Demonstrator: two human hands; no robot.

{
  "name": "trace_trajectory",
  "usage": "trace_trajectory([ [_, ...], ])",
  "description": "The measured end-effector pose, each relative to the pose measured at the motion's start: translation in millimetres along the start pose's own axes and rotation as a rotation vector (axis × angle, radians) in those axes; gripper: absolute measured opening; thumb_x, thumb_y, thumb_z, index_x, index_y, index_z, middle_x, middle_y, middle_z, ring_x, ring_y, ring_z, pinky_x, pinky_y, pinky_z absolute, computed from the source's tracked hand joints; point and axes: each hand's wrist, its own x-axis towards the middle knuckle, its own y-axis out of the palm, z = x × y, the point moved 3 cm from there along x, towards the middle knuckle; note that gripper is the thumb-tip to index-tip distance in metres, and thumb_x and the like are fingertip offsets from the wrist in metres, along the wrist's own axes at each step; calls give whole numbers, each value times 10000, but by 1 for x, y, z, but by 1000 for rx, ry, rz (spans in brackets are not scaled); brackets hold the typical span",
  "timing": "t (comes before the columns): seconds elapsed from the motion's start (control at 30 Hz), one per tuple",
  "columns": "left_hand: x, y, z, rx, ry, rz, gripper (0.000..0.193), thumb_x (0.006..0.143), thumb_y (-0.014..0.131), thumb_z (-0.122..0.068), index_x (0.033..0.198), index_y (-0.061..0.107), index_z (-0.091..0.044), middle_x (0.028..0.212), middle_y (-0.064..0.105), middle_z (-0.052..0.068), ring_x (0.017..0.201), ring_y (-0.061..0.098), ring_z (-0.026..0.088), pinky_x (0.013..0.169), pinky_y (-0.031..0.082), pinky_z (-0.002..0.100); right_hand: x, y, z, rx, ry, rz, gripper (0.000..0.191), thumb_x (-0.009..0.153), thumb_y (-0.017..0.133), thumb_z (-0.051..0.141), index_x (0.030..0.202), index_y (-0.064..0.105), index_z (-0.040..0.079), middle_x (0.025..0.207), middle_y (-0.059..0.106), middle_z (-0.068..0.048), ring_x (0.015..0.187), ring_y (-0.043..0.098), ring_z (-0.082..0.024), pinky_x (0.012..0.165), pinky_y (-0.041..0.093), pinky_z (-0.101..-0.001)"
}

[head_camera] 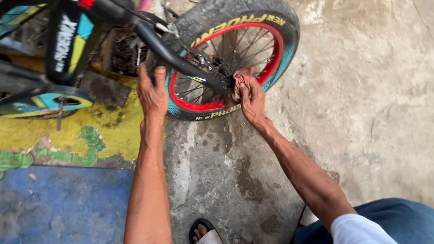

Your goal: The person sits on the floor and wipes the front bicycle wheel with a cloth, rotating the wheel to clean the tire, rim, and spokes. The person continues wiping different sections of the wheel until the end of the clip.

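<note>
Bicycle wheel work is shown in the single head view, looking down past two bare forearms onto a small bike lying on its side on a stained concrete floor. The wheel, with a fat black tyre and a red rim, sits at upper centre, still mounted between the black fork legs; its face is turned up towards the camera, so the axle runs roughly towards the viewer, while the fork's long axis slants from upper left down to the hub. The bike frame, black with teal and yellow panels, stretches away to the left.

The left hand is clamped over the near-left edge of the tyre, fingers wrapped over the tread, steadying it. The right hand is closed at the hub end of the fork, its fingers pinched narrowly around something small; it may be a nut or a scrap of cloth, but the spot is too blurred to tell.

As a judgement, the work appears to be early or midway: the wheel has not been taken off, the tyre is still seated on the rim, and no loose parts are seen beside it. A sandalled foot and a knee in blue jeans are seen at the bottom edge, and peeling yellow, green and blue paint covers the floor at left.
</note>
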Motion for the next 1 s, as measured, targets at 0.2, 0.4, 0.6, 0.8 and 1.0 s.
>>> trace_trajectory([
  [0.2,-7,-2,-10,-87,58,62,636,1077,592,-536,1395,527,10,1308,650,207,1205,624,351,1018,468,462,-5,10,28,-424,-164,145,53,1010,632,-19,1059,617,-6,1036,602,-180,967,608,-323,846,509,-428],
  [0.4,-11,2,-10,-72,43,40,640,983,736,-518,1300,547,4,1161,700,178,1059,677,308,930,513,448,-5,-29,27,-42,-462,-87,198,979,505,-76,843,578,48,877,623,-115,930,628,-295,925,426,-542],
  [0.6,-8,10,-4,-50,76,-61,635,978,748,-523,1293,568,-2,1143,698,178,1046,681,304,913,510,454,19,-38,1,154,421,32,148,936,484,-1,971,627,16,1011,638,-112,631,625,-278,444,527,-426],
  [0.8,-5,12,-2,-66,105,-72,609,974,760,-503,1277,577,-8,1129,704,174,1036,692,307,897,527,447,25,-9,30,-350,-281,-39,243,921,608,-60,1151,666,-6,1050,643,-200,918,683,-359,775,583,-436],
  [1.0,-3,12,1,-72,67,-58,598,953,764,-495,1253,582,-11,1070,712,165,975,694,308,862,527,429,51,-59,11,-529,-21,101,249,978,604,-20,1193,706,56,932,625,-158,768,660,-309,658,554,-421],
])
